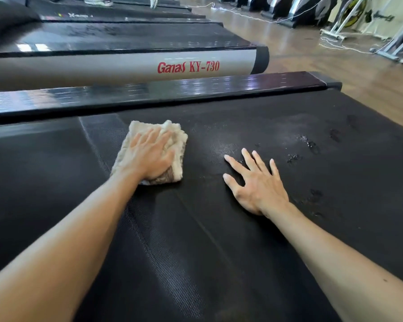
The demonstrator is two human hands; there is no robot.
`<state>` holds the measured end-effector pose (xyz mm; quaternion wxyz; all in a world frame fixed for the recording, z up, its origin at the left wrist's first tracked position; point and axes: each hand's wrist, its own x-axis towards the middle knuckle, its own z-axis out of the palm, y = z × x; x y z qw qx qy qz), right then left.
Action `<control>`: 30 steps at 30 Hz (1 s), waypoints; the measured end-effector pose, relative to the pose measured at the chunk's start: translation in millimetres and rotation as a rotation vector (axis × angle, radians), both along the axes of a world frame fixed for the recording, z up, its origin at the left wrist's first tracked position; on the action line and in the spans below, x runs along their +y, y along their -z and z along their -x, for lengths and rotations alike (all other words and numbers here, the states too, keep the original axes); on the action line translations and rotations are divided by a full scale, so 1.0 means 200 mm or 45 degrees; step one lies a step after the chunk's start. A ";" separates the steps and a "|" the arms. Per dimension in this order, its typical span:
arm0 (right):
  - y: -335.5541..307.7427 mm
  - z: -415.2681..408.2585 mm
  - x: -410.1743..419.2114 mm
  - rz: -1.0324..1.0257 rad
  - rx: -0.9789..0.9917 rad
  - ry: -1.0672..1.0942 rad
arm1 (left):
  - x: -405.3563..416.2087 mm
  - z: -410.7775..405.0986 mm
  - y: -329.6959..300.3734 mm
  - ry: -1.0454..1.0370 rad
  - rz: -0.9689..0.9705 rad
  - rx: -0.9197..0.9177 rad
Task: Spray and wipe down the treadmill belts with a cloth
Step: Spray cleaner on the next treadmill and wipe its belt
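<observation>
Two bare hands are in my view, both resting on a wide black textured treadmill belt (pixel 196 240) that fills the lower part of the picture. My left hand (pixel 149 154) lies flat on top of a folded cream-coloured fluffy cloth (pixel 172 145), fingers straight and slightly apart, pressing the cloth down onto the belt. The cloth sits on the far left part of the belt, near the glossy black side rail (pixel 149 94) that runs along the belt's far edge. My right hand (pixel 254 182) is apart from the cloth, to its right, palm down on the bare belt with all fingers spread wide; it holds nothing. Just beyond and to the right of that hand, small wet droplets and damp patches (pixel 310 145) glisten on the belt surface. A paler, hazy smear lies on the belt beyond the right hand.

Beyond the rail stands a neighbouring treadmill with a grey side panel (pixel 126 66) bearing red lettering that reads "Ganas KY-730". More dark treadmill decks (pixel 126 36) line up behind it. To the upper right, a light brown wooden floor (pixel 312 61) stretches away, with white cables (pixel 242 16) trailing across it and the bases of other exercise machines (pixel 300 10) along the far wall.
</observation>
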<state>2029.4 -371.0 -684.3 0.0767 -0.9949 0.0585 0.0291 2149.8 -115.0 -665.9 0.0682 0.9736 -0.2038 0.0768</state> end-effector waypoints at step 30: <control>0.01 -0.01 -0.01 -0.001 -0.050 -0.012 | 0.32 -0.53 0.05 -0.474 -0.071 0.187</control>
